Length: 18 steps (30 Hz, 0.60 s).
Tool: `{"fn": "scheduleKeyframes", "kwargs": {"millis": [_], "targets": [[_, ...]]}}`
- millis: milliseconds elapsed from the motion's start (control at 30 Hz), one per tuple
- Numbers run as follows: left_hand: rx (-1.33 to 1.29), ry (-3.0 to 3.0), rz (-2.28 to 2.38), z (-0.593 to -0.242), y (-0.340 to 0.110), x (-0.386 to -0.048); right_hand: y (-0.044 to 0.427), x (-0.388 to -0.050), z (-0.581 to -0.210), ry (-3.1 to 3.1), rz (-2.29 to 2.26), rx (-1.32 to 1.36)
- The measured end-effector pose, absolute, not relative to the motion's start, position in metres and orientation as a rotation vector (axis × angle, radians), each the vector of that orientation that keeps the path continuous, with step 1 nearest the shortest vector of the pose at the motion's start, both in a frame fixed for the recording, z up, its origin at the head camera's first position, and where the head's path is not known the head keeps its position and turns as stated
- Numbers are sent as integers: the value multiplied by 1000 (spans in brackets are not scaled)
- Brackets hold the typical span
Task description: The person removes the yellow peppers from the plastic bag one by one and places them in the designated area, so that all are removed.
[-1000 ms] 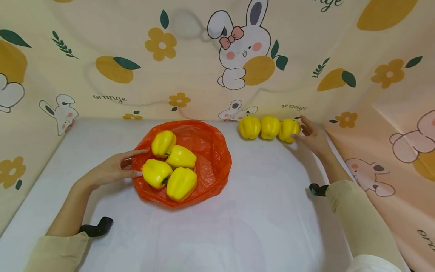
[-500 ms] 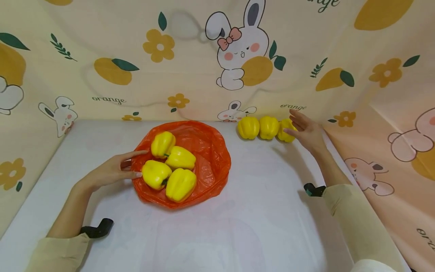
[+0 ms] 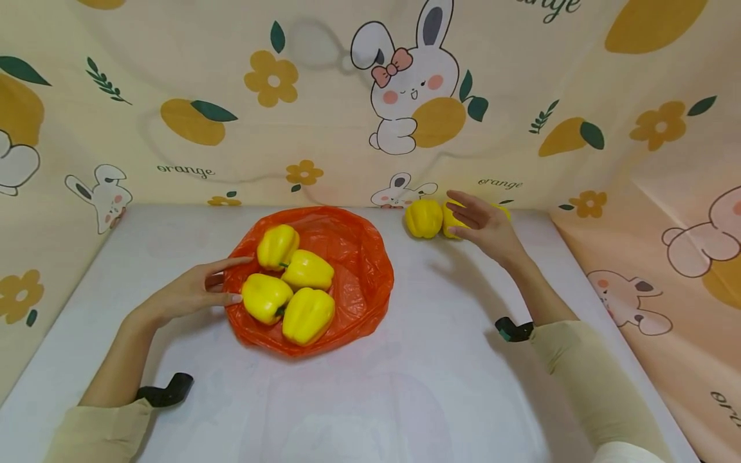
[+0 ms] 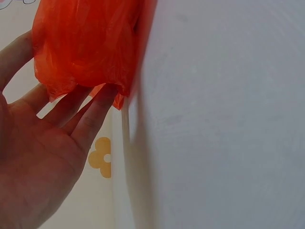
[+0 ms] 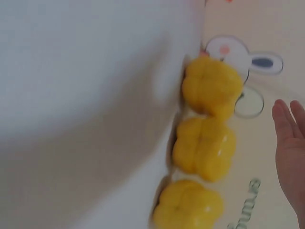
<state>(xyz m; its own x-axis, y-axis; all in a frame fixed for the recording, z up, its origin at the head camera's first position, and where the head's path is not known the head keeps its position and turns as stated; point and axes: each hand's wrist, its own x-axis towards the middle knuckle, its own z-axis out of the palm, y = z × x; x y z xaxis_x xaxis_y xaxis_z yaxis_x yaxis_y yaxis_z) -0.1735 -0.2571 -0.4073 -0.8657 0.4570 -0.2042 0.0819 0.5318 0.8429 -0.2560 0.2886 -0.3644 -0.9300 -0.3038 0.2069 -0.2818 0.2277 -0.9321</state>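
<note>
A red plastic bag [image 3: 370, 270] lies spread on the table with its mouth up. In it are several yellow bell peppers [image 3: 309, 315], grouped at its left side. My left hand [image 3: 182, 292] touches the bag's left edge with fingers extended; in the left wrist view its fingertips rest against the red plastic bag [image 4: 88, 47]. A row of three yellow bell peppers [image 3: 424, 218] stands at the table's back. In the head view my right hand [image 3: 486, 228] hovers in front of the row, hiding much of two peppers. The right wrist view shows all three bell peppers [image 5: 205, 148] and that hand holding nothing.
The white table [image 3: 359, 399] meets a cloth backdrop [image 3: 324, 103] printed with rabbits, oranges and flowers at the back and sides. A black device [image 3: 168, 389] is worn at the left wrist, and another black device [image 3: 514, 329] at the right.
My right hand has moved left, from beside the rightmost bell pepper to in front of the row's middle and right peppers. The left hand and the bag have stayed put.
</note>
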Motion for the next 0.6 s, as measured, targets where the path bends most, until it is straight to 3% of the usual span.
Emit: {"fn": "scheduleKeyframes", "kwargs": {"millis": [600], "targets": [[436, 2393, 1229, -406, -257, -174, 233, -245, -361, 2283, -1708, -839]]}}
